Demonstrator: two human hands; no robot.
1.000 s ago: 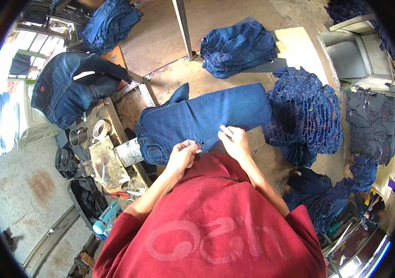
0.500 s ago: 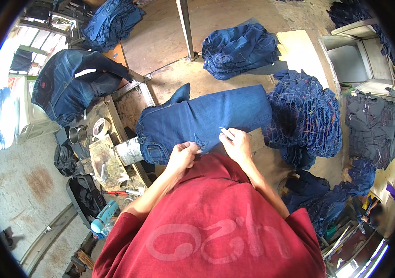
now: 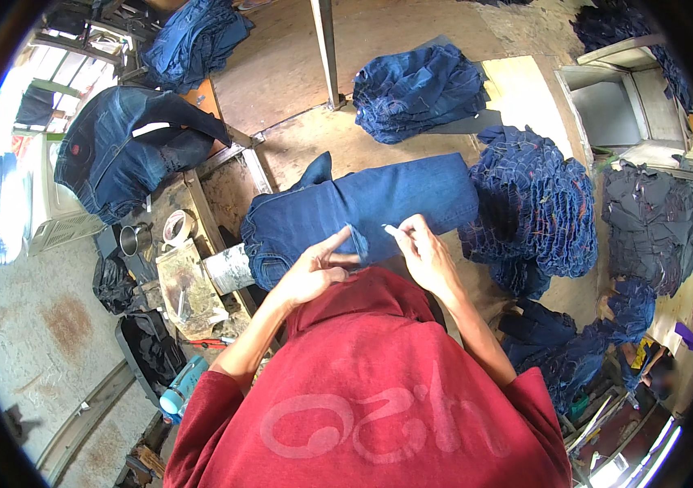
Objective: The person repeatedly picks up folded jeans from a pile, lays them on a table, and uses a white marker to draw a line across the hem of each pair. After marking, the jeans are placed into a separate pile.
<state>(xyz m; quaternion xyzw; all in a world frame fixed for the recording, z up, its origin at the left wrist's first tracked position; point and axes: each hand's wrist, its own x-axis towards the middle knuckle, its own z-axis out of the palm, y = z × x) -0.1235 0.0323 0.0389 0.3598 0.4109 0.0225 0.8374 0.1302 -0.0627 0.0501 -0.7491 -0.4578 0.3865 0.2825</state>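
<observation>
A pair of blue jeans (image 3: pixel 403 195) lies lengthwise before me, its waist end draped at the left over a pale cylindrical arm (image 3: pixel 229 269). My left hand (image 3: pixel 314 272) is at the near edge of the jeans, fingers apart and slightly blurred, with nothing visible in them. Beside its fingertips a small frayed flap of denim (image 3: pixel 358 242) stands up from the leg. My right hand (image 3: pixel 429 262) is closed in a pinch on a small white stick-like piece (image 3: pixel 391 230), whose tip points left over the denim. The exact kind of this piece is too small to tell.
Heaped denim (image 3: pixel 533 211) lies right of the jeans, another denim pile (image 3: pixel 419 91) beyond. Dark jeans (image 3: pixel 131 138) hang at the left. A tape roll (image 3: pixel 177 228) and metal cup (image 3: pixel 135 238) sit on the bench. A metal post (image 3: pixel 326 57) rises behind; a blue bottle (image 3: pixel 184 384) is lower left.
My left hand has let go of the denim and its fingers have spread. The frayed flap now stands up beside them. My right hand has shifted slightly toward me, still pinching the white piece.
</observation>
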